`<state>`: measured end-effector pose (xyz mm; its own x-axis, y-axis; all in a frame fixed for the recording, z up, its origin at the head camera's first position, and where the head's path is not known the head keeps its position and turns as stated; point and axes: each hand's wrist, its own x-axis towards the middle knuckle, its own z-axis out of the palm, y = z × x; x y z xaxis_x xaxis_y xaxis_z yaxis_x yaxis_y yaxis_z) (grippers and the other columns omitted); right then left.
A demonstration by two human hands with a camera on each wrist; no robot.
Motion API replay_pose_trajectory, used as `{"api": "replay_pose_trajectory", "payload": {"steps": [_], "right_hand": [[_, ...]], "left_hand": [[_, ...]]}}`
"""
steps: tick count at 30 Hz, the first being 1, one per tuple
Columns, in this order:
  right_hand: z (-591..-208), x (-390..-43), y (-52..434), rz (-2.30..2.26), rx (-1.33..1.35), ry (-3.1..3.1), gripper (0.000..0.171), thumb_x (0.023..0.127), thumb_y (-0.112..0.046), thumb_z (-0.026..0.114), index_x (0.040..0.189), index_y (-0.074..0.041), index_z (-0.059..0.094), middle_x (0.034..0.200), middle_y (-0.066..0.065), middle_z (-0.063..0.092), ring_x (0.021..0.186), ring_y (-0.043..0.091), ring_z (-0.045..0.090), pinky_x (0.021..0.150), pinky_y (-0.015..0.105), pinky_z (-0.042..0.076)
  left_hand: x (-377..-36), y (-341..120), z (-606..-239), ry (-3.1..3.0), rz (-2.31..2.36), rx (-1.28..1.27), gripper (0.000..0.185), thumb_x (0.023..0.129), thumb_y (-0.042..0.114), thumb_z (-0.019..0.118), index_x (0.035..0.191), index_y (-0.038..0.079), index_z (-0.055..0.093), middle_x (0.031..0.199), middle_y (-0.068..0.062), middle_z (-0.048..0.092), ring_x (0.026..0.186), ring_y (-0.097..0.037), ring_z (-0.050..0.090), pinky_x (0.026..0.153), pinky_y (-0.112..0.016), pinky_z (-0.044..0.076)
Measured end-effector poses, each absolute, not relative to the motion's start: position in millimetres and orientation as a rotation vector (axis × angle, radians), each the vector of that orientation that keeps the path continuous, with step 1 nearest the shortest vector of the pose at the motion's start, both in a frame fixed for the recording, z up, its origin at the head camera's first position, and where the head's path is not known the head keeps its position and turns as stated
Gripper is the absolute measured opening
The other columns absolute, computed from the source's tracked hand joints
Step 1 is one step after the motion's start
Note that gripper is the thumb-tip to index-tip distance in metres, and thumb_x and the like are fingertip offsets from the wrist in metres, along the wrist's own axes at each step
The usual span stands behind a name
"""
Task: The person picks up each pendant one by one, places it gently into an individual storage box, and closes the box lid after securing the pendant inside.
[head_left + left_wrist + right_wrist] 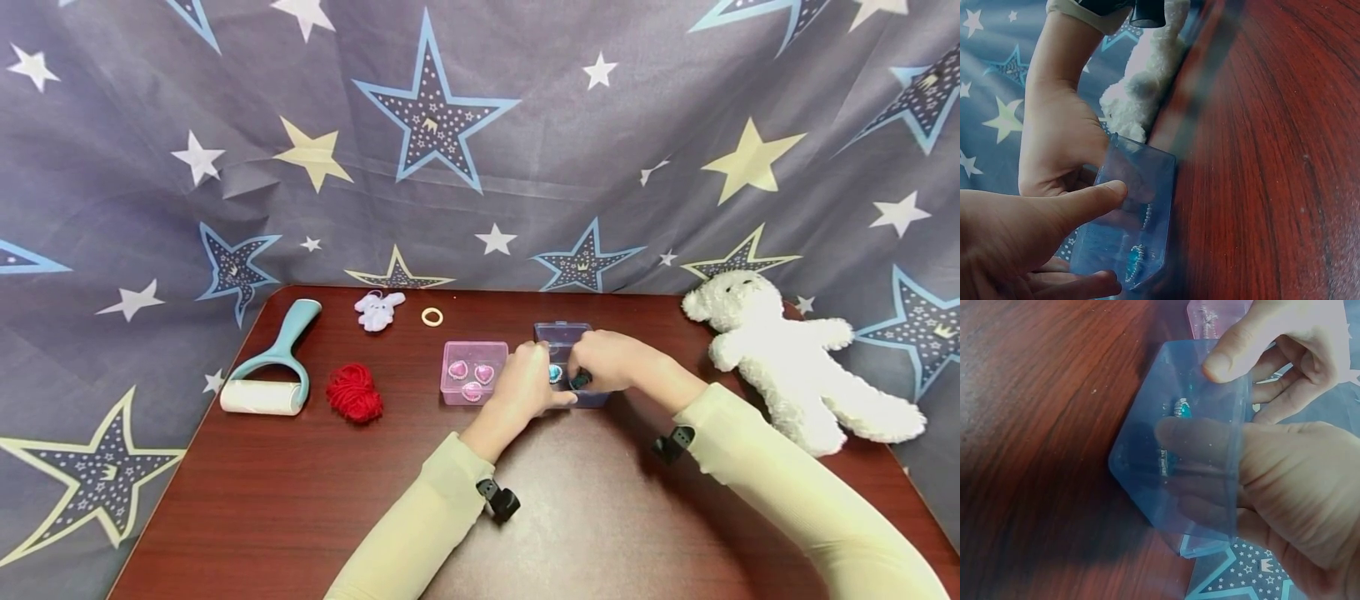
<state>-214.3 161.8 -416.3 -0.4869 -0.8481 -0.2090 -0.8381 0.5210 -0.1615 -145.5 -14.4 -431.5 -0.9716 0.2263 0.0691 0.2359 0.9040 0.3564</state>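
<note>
Mid-table beside the pink box [474, 371], the blue box [564, 340] sat steadied by the left hand [525, 385], thumb & fingers pinching its wall, while the right hand [609, 360] reached inside, fingers on a teal gem [580, 382] w/ grip unclear; best kept steady.

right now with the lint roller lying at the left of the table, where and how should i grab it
Best by the handle of the lint roller: it is long, slim and angled up toward the back of the table, free of the red yarn. Come down from above and wrap the fingers round its middle, probably avoiding the white roll itself.
</note>
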Motion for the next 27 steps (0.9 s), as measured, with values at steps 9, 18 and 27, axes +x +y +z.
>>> {"api": "replay_pose_trajectory", "payload": {"steps": [9,18,27], "right_hand": [[-416.6,-213.9,160.7,-0.011,-1.387,2.504,0.015,0.081,-0.01,0.086,0.076,-0.023,0.079,0.068,-0.016,0.068,0.062,0.005,0.055,0.063,0.028,0.053],[-416.5,-213.5,160.7,-0.015,-1.37,2.482,0.013,0.083,-0.009,0.086,0.08,-0.021,0.081,0.072,-0.014,0.072,0.064,0.003,0.06,0.065,0.027,0.056],[-417.3,-213.6,160.1,-0.036,-1.415,2.497,0.014,0.079,-0.01,0.088,0.075,-0.019,0.078,0.065,-0.01,0.068,0.058,0.006,0.052,0.06,0.027,0.052]], "left_hand": [[-145.7,-14.9,-433.6,-3.032,-0.553,-0.379,0.077,0.07,0.055,0.098,0.114,-0.002,0.071,0.104,-0.016,0.074,0.094,-0.031,0.078,0.083,-0.039,0.064],[-145.5,-14.7,-434.9,-3.019,-0.553,-0.383,0.077,0.069,0.054,0.098,0.114,-0.002,0.071,0.103,-0.015,0.074,0.093,-0.031,0.078,0.082,-0.04,0.064],[-145.8,-13.5,-434.9,-3.026,-0.554,-0.371,0.078,0.07,0.054,0.098,0.116,-0.002,0.071,0.103,-0.015,0.074,0.094,-0.031,0.078,0.082,-0.039,0.065]]}}
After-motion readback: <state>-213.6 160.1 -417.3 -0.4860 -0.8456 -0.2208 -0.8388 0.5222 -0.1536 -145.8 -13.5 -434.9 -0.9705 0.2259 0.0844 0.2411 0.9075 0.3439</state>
